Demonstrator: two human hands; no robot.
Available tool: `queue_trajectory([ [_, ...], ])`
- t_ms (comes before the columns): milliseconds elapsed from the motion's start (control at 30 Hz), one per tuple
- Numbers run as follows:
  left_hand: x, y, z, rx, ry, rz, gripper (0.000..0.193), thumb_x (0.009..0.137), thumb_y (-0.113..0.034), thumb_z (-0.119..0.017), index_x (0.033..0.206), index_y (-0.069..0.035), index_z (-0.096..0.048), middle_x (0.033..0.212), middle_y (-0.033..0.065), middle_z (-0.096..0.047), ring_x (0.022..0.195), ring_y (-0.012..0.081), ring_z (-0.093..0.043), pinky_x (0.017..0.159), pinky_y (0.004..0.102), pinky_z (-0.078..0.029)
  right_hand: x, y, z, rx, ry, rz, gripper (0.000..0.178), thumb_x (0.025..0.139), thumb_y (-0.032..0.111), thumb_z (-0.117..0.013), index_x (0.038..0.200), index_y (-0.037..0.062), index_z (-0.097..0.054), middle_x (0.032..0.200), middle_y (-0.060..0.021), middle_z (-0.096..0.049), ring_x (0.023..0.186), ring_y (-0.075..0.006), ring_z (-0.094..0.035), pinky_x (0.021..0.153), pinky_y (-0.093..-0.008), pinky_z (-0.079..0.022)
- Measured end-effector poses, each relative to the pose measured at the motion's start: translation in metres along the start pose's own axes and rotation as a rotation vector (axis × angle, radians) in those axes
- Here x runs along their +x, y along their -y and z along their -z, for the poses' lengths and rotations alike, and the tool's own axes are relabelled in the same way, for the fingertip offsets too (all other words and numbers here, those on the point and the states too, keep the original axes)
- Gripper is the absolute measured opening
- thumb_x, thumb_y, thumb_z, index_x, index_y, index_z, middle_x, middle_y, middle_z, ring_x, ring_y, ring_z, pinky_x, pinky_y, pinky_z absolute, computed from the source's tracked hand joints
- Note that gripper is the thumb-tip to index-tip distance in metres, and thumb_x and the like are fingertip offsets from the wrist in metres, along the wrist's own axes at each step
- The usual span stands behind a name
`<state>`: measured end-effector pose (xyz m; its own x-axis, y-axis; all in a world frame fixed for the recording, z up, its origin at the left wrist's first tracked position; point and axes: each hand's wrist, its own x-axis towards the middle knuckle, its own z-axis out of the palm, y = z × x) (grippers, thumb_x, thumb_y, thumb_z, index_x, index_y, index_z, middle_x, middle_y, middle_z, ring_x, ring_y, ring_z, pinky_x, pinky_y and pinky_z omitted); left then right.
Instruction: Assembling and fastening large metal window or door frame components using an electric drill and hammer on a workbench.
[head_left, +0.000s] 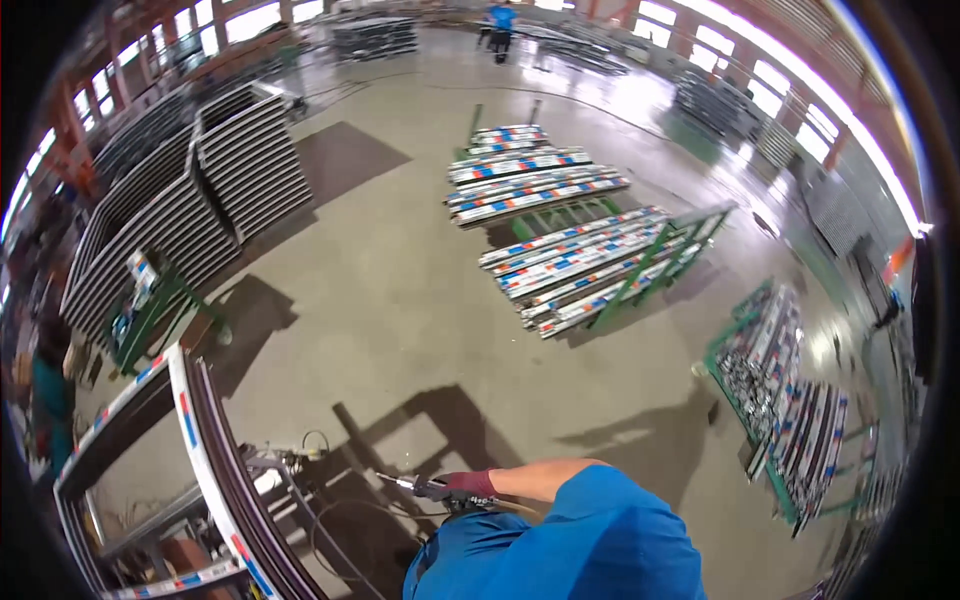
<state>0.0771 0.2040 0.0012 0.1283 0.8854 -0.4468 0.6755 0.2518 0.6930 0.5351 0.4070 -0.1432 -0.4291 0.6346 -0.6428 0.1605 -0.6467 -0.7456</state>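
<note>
My right hand [445,487], in a dark glove with a maroon cuff, reaches left across the front of my body. Its fingers are closed around a dark hand tool with a slim silver nose [396,481], which points left; its exact kind does not show. A thin hose [318,535] loops below and left of the hand. My left hand does not show. Left of the tool stands a large frame of white profiles [190,420] with red and blue marked film. Between frame and hand sits a metal fixture [275,465] with fittings.
Green racks [640,285] loaded with film-wrapped profiles [580,260] stand ahead. Another green rack [735,405] holds profiles at right. Stacked frames [255,165] and a green cart [165,320] are on the left. A person in blue [502,18] is far off.
</note>
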Motion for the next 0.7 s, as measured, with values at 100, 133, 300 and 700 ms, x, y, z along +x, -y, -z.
queue_trajectory([
  [100,0.039,-0.007,0.02,-0.238,-0.048,0.139,0.029,0.106,-0.019,-0.061,0.127,-0.002,-0.068,0.121,0.0133,-0.073,0.109,0.0229,-0.069,0.084,0.0388,-0.056,-0.007,0.024,-0.012,0.07,0.016,0.025,0.044,0.091,0.04,-0.074,0.126,0.0148,-0.066,0.086,0.0011,-0.065,0.069,-0.0081,-0.06,0.058,-0.028,-0.049],
  [133,0.047,-0.016,0.023,-0.32,-0.064,0.198,0.026,0.106,-0.017,-0.061,0.126,-0.002,-0.068,0.12,0.0122,-0.073,0.108,0.0217,-0.069,0.083,0.0376,-0.056,-0.028,0.032,-0.002,0.089,0.027,0.029,0.043,0.092,0.041,-0.073,0.125,0.0152,-0.067,0.085,0.0015,-0.065,0.068,-0.0077,-0.06,0.057,-0.0277,-0.048],
  [300,0.148,-0.032,-0.003,-0.746,-0.048,0.072,0.035,0.105,-0.031,-0.063,0.126,-0.005,-0.071,0.107,0.0115,-0.077,0.097,0.0245,-0.072,0.079,0.0374,-0.058,-0.067,0.062,-0.021,0.166,0.033,0.074,0.039,0.094,0.043,-0.072,0.121,0.0168,-0.068,0.084,0.0032,-0.064,0.064,-0.0058,-0.058,0.052,-0.0262,-0.045],
  [700,0.179,-0.224,-0.015,-1.048,-0.02,-0.001,0.035,0.102,-0.021,-0.062,0.13,0.0,-0.068,0.119,0.0211,-0.071,0.107,0.0272,-0.068,0.092,0.0346,-0.055,-0.138,0.067,-0.065,-0.01,-0.17,0.305,0.052,0.1,0.05,-0.064,0.135,0.0127,-0.058,0.089,0.0008,-0.062,0.066,-0.0087,-0.056,0.055,-0.0282,-0.047],
])
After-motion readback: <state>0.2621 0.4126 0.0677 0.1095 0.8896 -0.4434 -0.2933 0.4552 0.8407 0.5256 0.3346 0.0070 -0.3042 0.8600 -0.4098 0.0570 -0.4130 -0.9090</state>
